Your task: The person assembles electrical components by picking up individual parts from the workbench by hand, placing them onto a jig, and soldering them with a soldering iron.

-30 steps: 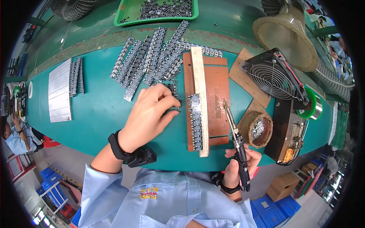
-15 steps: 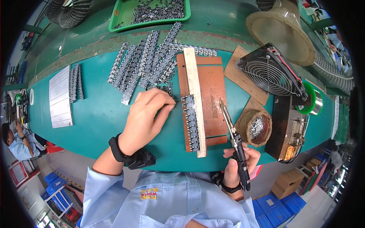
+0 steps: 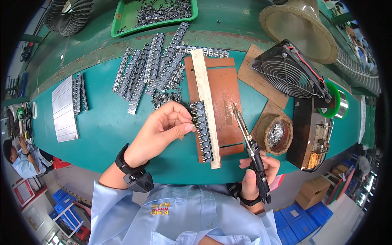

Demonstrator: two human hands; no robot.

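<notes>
A column of small black electronic parts point(image 3: 202, 136) lies along the white strip point(image 3: 206, 106) on a reddish-brown board point(image 3: 224, 94). My left hand point(image 3: 165, 128) is beside its left edge, thumb and forefinger pinched together. Whatever they hold is too small to make out. In my right hand point(image 3: 261, 175) is a soldering iron point(image 3: 255, 159), its tip point(image 3: 235, 108) pointing away over the right part of the board. Just beyond my left hand sits a small heap of loose metal parts point(image 3: 165, 97). Several long strips of joined parts point(image 3: 149, 67) lie behind it.
A green tray point(image 3: 116, 29) of small metal parts stands at the back. To the right are a black fan point(image 3: 286, 75), a round pot point(image 3: 266, 136) with silvery bits, a green solder spool point(image 3: 339, 107) and a dark metal box point(image 3: 300, 139). Silvery plates point(image 3: 65, 110) lie at left.
My left hand has moved from the loose heap nearer to me and right, up to the column's edge. The soldering iron stays nearly still in my right hand. The whole view has shifted slightly.
</notes>
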